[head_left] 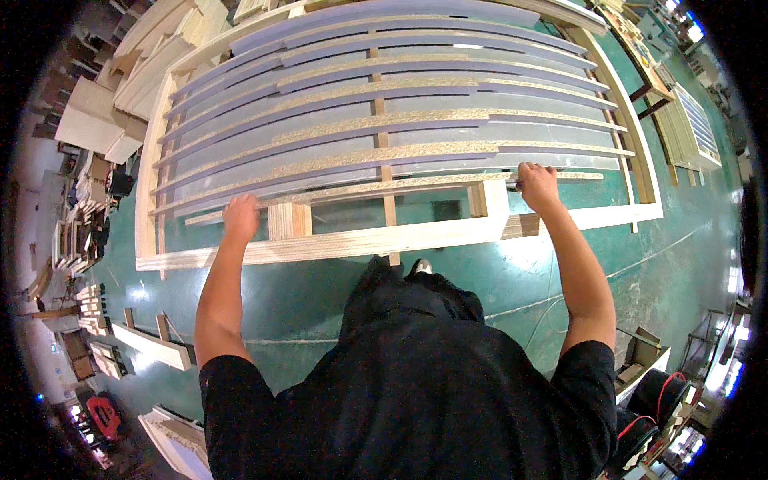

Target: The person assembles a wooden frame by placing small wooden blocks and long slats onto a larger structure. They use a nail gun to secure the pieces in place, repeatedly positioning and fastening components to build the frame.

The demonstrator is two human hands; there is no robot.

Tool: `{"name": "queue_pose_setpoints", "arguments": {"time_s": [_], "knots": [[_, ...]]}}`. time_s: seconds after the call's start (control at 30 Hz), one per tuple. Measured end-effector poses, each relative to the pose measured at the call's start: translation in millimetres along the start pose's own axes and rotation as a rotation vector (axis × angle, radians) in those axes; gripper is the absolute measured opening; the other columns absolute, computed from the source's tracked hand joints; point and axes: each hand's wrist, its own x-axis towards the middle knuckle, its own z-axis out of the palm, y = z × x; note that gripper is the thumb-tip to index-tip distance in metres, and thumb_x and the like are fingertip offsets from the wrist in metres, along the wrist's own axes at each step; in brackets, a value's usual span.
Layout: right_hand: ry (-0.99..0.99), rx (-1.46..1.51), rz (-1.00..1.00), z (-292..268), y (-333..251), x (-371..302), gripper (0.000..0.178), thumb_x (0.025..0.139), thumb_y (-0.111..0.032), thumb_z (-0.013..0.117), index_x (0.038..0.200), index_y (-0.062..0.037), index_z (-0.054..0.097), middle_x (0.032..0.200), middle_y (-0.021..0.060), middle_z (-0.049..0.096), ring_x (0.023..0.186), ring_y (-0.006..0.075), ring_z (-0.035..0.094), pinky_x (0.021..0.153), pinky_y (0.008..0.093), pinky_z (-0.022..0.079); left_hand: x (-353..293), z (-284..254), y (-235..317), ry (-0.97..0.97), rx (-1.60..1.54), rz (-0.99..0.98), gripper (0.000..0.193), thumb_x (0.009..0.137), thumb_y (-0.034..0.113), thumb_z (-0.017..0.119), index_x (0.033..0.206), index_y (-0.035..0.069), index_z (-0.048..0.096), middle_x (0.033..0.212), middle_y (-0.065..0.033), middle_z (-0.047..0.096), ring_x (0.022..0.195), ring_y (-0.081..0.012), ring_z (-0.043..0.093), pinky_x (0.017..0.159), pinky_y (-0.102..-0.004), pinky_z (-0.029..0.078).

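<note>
The large, pale wooden rectangular frame [368, 245] spreads before me, rows of long, lavender-faced particleboard strips [432, 149] crossing its far part. On its near side lies a long, narrow, tan particleboard strip [384, 190]; uneven pulling could skew it into the squat, pale wooden block [289, 222] at near left, and its thinness might let it bend. My left hand [242, 214] and right hand [538, 184] curl fingers over it; how tightly, I cannot tell, and slack could mean slipping.
</note>
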Motion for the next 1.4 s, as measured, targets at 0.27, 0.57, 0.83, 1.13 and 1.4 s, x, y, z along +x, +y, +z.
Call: {"name": "queue_pose_setpoints", "arguments": {"time_s": [0.27, 0.57, 0.83, 1.13, 1.4], "knots": [[0.155, 0.062, -0.019, 15, 3, -2, 0.017, 0.085, -0.008, 0.068, 0.099, -0.0090, 0.058, 0.103, 0.0092, 0.068, 0.112, 0.0332, 0.062, 0.102, 0.0588, 0.040, -5, -6, 4, -0.051, -0.067, -0.025, 0.032, 0.084, 0.012, 0.075, 0.113, 0.008, 0.062, 0.118, -0.0109, 0.063, 0.117, -0.0362, 0.057, 0.098, -0.0517, 0.045], [0.125, 0.077, 0.000, 16, 3, 0, 0.020, 0.085, -0.009, 0.070, 0.101, -0.0086, 0.058, 0.105, 0.0091, 0.067, 0.113, 0.0338, 0.061, 0.104, 0.0595, 0.038, -7, -5, 6, 0.049, -0.110, -0.025, 0.031, 0.082, 0.008, 0.073, 0.111, 0.006, 0.061, 0.119, -0.0140, 0.062, 0.115, -0.0375, 0.056, 0.102, -0.0542, 0.042], [0.038, 0.022, 0.048, 6, -6, 1, 0.030, 0.086, -0.011, 0.069, 0.114, -0.0097, 0.059, 0.119, 0.0095, 0.066, 0.124, 0.0333, 0.057, 0.115, 0.0619, 0.031, -10, -11, -7, 0.013, -0.274, 0.092, 0.037, 0.077, 0.014, 0.074, 0.112, 0.010, 0.061, 0.118, -0.0114, 0.061, 0.116, -0.0363, 0.053, 0.106, -0.0511, 0.035], [-0.356, 0.047, 0.050, -22, 3, 17, 0.042, 0.084, -0.007, 0.058, 0.126, -0.0102, 0.058, 0.127, 0.0144, 0.065, 0.129, 0.0368, 0.057, 0.117, 0.0650, 0.031, -9, -35, -16, -0.077, -0.589, 0.118, 0.035, 0.093, 0.040, 0.067, 0.114, 0.013, 0.069, 0.116, -0.0090, 0.067, 0.117, -0.0321, 0.054, 0.109, -0.0476, 0.032], [-0.152, 0.450, 0.156, -21, 24, 61, 0.038, 0.081, 0.007, 0.053, 0.112, -0.0055, 0.070, 0.107, 0.0201, 0.073, 0.104, 0.0396, 0.069, 0.089, 0.0432, 0.054, 20, -52, -5, -0.182, -0.865, -0.091, 0.039, 0.098, 0.042, 0.065, 0.116, 0.007, 0.068, 0.111, -0.0150, 0.069, 0.106, -0.0351, 0.065, 0.096, -0.0463, 0.048]]}}
